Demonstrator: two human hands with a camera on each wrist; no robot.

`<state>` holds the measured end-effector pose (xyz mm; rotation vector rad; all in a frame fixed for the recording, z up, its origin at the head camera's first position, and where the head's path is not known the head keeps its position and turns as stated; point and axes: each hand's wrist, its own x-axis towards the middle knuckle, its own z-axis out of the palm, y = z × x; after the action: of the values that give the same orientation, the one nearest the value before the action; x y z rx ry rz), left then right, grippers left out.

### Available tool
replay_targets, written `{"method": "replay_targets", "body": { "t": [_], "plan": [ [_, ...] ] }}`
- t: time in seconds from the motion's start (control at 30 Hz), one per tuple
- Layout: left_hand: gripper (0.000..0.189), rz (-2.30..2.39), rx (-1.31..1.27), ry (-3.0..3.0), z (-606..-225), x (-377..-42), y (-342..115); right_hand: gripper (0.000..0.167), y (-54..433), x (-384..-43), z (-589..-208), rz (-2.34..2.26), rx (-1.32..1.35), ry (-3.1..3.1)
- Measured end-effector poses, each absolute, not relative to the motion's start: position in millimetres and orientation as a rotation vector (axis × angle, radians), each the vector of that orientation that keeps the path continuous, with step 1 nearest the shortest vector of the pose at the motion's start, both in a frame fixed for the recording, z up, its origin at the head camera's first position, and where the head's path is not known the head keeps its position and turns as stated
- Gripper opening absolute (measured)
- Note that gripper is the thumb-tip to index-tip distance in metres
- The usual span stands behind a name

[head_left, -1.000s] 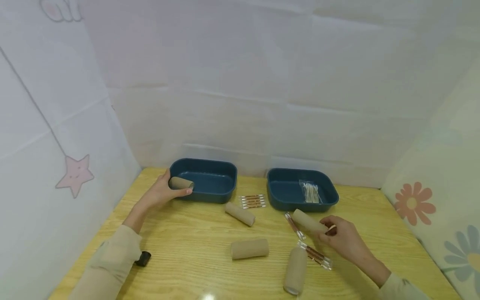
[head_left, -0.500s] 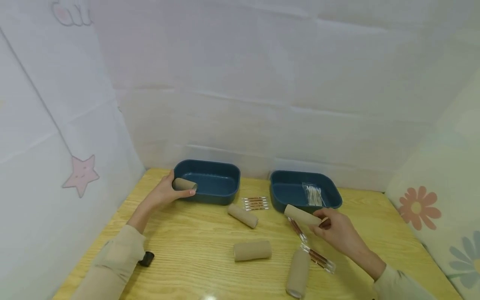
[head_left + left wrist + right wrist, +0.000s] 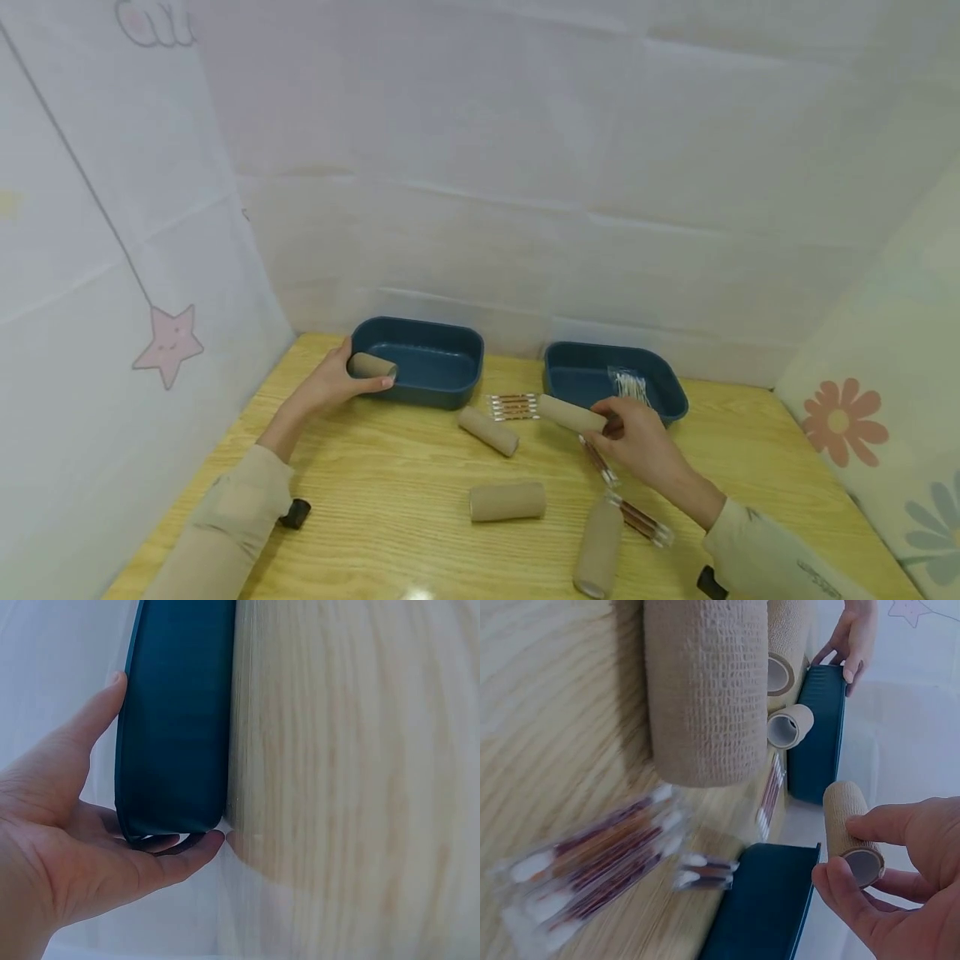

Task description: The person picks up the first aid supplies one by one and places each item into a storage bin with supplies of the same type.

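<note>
My left hand [image 3: 330, 385] grips the left end of a dark blue bin [image 3: 442, 397], its thumb along the rim and its fingers bent round the end wall in the left wrist view. Inside that bin's left end lies a tan bandage roll [image 3: 372, 367]. Over the table, in front of the second blue bin [image 3: 573, 375], my right hand [image 3: 637, 442] pinches another bandage roll [image 3: 566, 414] by one end. The right wrist view shows this roll [image 3: 845, 810] between thumb and fingers, its hollow core facing the palm.
Loose bandage rolls lie on the table: one near the bins [image 3: 489, 431], one mid-table [image 3: 508, 502] and one at the front [image 3: 598, 546]. Packs of brown-stemmed swabs [image 3: 513, 407] lie between them. A pack of white cotton swabs [image 3: 632, 386] is in the right bin. White sheeting stands behind.
My right hand has lifted its bandage roll and carried it leftward, away from the right side toward the gap between the bins. The left hand keeps its hold on the left bin.
</note>
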<state>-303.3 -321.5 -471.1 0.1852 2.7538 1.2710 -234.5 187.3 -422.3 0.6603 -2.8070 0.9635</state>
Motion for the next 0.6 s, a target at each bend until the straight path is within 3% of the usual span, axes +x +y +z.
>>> {"method": "replay_targets", "body": {
  "t": [0.6],
  "plan": [
    [0.133, 1.251, 0.185, 2.776, -475.9, -305.6, -316.0, 0.034, 136.9, -264.9, -415.8, 1.01, 0.67, -2.831]
  ]
}}
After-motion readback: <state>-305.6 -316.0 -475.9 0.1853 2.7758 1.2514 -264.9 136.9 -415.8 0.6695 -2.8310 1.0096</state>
